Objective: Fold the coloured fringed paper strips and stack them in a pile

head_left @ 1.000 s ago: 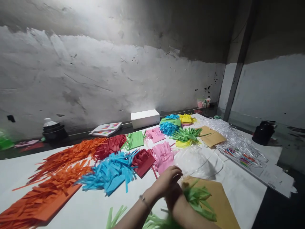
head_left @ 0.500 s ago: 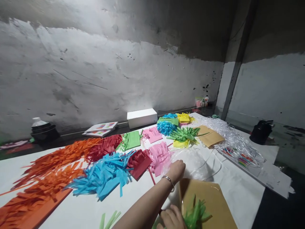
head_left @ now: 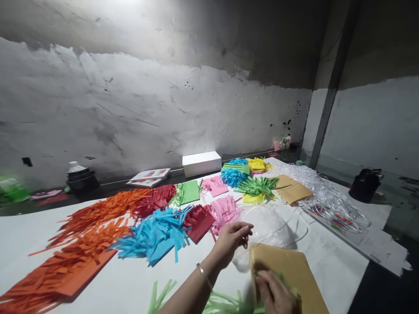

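Note:
My left hand (head_left: 231,242), with a silver bangle on the wrist, is in front of the pink fringed paper and beside a clear plastic bag (head_left: 263,224). Its fingers are bent and drawn together; whatever they may hold is too small to make out. Low in the view, my right hand (head_left: 276,292) is closed on green fringed tissue paper (head_left: 296,291), just above a brown paper envelope (head_left: 288,259). More light green strips (head_left: 222,302) lie below my left forearm. Motion blurs the right fingers slightly.
Orange (head_left: 78,277), blue (head_left: 153,235), dark red (head_left: 199,222) and pink (head_left: 224,211) fringed paper bundles cover the white-topped table's left and middle. A white box (head_left: 202,163) stands by the wall. Clear stringy plastic (head_left: 314,183) and another brown envelope (head_left: 293,189) lie to the right.
My left hand has loosened from a tight fist and turned, shifting slightly left. My right hand has moved right, over the envelope, with the green tissue paper. The view has swung slightly left.

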`<control>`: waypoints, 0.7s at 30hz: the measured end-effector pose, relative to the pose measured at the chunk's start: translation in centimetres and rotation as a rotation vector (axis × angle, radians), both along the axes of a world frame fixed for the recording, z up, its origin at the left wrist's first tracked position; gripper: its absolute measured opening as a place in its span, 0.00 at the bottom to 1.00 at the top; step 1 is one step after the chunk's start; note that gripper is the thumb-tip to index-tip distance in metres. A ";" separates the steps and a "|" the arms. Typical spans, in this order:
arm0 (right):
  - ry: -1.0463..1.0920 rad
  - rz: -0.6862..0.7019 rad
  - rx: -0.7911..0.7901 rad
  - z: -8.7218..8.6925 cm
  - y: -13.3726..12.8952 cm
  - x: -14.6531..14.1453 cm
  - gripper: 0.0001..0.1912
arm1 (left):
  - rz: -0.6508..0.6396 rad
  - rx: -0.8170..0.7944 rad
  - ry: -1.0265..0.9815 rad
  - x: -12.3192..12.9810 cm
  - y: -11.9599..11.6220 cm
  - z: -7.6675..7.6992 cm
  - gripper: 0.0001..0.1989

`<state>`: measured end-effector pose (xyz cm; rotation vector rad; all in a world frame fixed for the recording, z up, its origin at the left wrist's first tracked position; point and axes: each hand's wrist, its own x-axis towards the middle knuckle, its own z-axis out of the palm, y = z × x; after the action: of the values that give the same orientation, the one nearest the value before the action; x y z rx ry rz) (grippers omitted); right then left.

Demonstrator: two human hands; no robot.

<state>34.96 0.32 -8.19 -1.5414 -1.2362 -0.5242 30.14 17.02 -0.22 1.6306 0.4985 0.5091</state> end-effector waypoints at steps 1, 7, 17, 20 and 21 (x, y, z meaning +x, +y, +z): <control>0.078 0.005 0.011 0.9 -0.4 0.1 0.15 | 0.012 -0.054 -0.038 -1.7 -1.0 0.5 0.30; 0.119 0.205 -0.033 6.1 -1.7 -3.4 0.12 | 0.176 -0.561 -0.273 -10.4 -7.5 1.3 0.24; 0.060 0.463 -0.212 5.8 -1.7 -10.1 0.11 | 0.458 -0.339 -0.329 -17.9 -11.2 -0.9 0.17; 0.069 0.530 -0.336 6.3 -2.1 -10.2 0.13 | 0.474 -0.194 -0.322 -19.2 -11.8 -0.9 0.16; 0.032 0.551 -0.368 6.5 -2.2 -10.1 0.13 | 0.470 -0.147 -0.317 -19.5 -12.0 -0.9 0.15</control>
<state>24.90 -1.91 -1.66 -1.4038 -1.7187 0.0932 10.64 5.02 -1.17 1.2581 0.6648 1.0367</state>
